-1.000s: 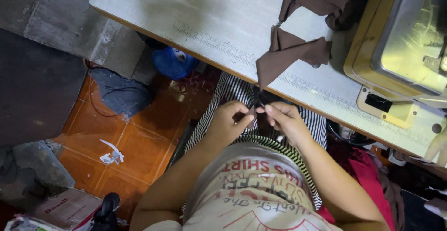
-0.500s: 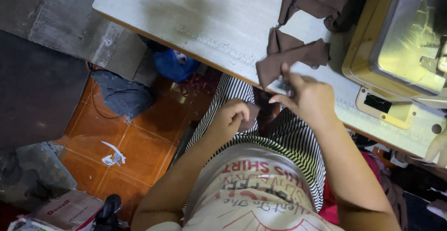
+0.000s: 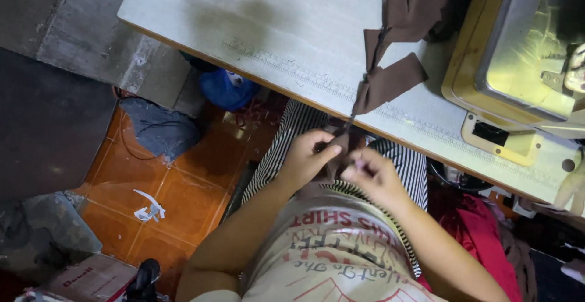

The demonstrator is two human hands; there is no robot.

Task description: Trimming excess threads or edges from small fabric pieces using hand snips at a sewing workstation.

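A chain of brown fabric pieces [image 3: 390,77] hangs from the pale sewing table [image 3: 256,28] over its front edge down to my lap. My left hand [image 3: 308,156] and my right hand [image 3: 372,174] meet just below the table edge, both pinching the lower brown piece [image 3: 338,156] between them. A thin strip or thread [image 3: 353,119] links that piece up to the brown pieces on the table. My striped skirt [image 3: 292,125] lies under the hands.
A sewing machine on a yellowish base [image 3: 512,64] stands at the right of the table. Below the table lie a blue bundle [image 3: 228,89], grey cloth [image 3: 158,128], a white scrap [image 3: 149,207] on orange tiles, and red fabric [image 3: 475,229] at the right.
My right hand reached up to the brown pieces at the table edge, then came back down to my lap, where both hands again hold the lower piece.
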